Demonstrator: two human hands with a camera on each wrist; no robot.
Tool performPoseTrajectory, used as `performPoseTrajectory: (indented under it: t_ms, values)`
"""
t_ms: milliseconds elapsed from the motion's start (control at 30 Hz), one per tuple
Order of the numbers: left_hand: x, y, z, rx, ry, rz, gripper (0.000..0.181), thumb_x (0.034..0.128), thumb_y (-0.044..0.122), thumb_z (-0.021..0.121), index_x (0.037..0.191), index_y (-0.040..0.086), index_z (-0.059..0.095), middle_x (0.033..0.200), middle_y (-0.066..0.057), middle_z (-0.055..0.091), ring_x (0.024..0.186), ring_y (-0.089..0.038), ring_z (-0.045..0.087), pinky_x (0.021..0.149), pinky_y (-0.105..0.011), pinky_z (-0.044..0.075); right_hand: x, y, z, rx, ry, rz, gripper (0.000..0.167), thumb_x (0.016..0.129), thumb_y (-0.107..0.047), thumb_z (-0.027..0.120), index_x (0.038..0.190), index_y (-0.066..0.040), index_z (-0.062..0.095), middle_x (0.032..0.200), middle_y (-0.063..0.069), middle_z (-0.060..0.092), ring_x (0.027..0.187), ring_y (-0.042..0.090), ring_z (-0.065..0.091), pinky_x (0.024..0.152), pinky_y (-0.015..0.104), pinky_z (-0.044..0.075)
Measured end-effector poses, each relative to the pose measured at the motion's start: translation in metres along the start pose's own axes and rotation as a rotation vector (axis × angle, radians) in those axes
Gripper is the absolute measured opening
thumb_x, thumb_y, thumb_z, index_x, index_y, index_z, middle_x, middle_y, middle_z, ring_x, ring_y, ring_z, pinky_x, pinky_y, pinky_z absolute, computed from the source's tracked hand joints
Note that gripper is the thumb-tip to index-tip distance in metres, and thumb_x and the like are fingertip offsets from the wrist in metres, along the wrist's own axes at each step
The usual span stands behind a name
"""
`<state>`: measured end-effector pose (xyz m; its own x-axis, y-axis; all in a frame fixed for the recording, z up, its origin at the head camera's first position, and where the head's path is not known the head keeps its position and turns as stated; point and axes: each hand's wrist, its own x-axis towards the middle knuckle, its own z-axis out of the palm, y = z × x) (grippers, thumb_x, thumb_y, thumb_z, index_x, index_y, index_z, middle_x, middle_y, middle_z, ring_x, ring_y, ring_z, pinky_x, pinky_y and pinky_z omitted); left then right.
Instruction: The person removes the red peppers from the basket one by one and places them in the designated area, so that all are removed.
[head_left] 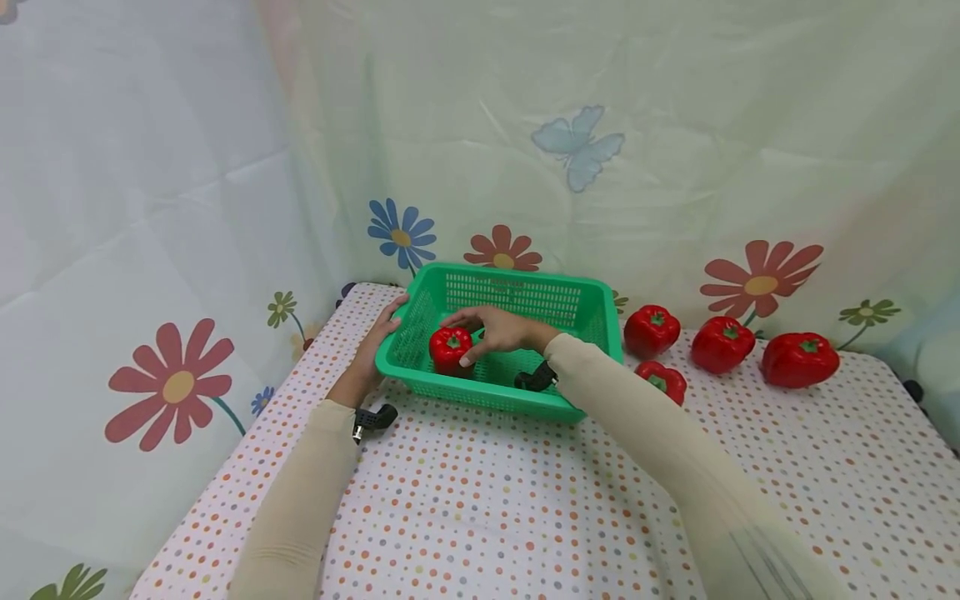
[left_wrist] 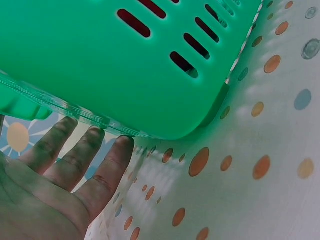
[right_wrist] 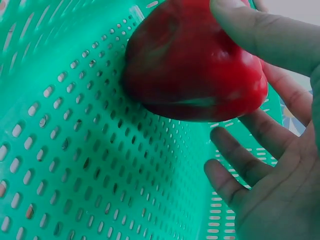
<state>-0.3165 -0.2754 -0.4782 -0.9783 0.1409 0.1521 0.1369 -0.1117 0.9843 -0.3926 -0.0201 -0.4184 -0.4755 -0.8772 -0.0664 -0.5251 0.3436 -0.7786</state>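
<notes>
A green plastic basket with slotted walls stands on the table. My right hand reaches inside and holds a red bell pepper at the basket's left end. In the right wrist view the thumb lies on the bell pepper and fingers are behind it; the pepper appears slightly above the perforated floor. My left hand is at the basket's left side. Its fingers look nearly straight, with tips against the green wall; the thumb is hidden in the left wrist view.
To the basket's right, several red bell peppers sit on the table: one at the back, one partly behind my right sleeve, and others further right. A dotted cloth covers the table. Flowered curtains hang behind and at the left.
</notes>
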Motion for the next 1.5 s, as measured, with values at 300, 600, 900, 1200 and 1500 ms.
performPoseTrajectory:
  t_ms: [300,600,900,1200,1500]
  values:
    - [-0.009,0.017,0.006,-0.015,-0.022,-0.017,0.054,0.1048,0.025,0.031,0.157,0.020,0.019,0.163,-0.013,0.017,0.146,-0.040,0.024,0.115,-0.059,0.026,0.000,-0.001,0.001,0.025,-0.001,0.033,0.071,0.081,-0.018,0.081,0.142,-0.012,0.047,0.136,0.013,0.056,0.123,0.030,0.053,0.093,0.039,0.053]
    - [-0.008,0.017,0.005,0.005,-0.021,-0.023,0.053,0.1052,0.022,0.030,0.157,0.018,0.020,0.162,-0.013,0.018,0.145,-0.040,0.025,0.114,-0.059,0.027,-0.001,-0.001,0.002,-0.004,0.009,0.078,0.069,0.082,-0.021,0.080,0.141,-0.010,0.046,0.133,0.011,0.058,0.122,0.028,0.054,0.092,0.037,0.053]
    - [-0.005,0.013,0.005,-0.022,-0.018,-0.023,0.053,0.1053,0.024,0.031,0.157,0.021,0.021,0.164,-0.008,0.016,0.147,-0.035,0.023,0.117,-0.055,0.023,-0.008,-0.009,-0.004,-0.020,0.110,0.037,0.066,0.083,-0.022,0.078,0.140,-0.010,0.048,0.135,0.011,0.056,0.121,0.032,0.053,0.089,0.037,0.054]
    - [-0.001,0.002,0.002,-0.019,-0.011,-0.003,0.052,0.1061,0.026,0.028,0.157,0.022,0.018,0.163,-0.008,0.017,0.145,-0.036,0.026,0.114,-0.052,0.028,-0.025,-0.025,-0.014,0.014,0.257,0.055,0.070,0.081,-0.021,0.080,0.141,-0.006,0.046,0.133,0.012,0.055,0.119,0.030,0.053,0.087,0.039,0.056]
    - [-0.002,0.004,0.004,-0.037,0.002,-0.011,0.053,0.1057,0.026,0.029,0.158,0.021,0.019,0.164,-0.007,0.016,0.148,-0.034,0.020,0.118,-0.055,0.020,-0.052,-0.050,-0.014,0.032,0.316,0.011,0.069,0.081,-0.021,0.080,0.139,-0.006,0.045,0.131,0.011,0.056,0.117,0.029,0.054,0.087,0.039,0.056]
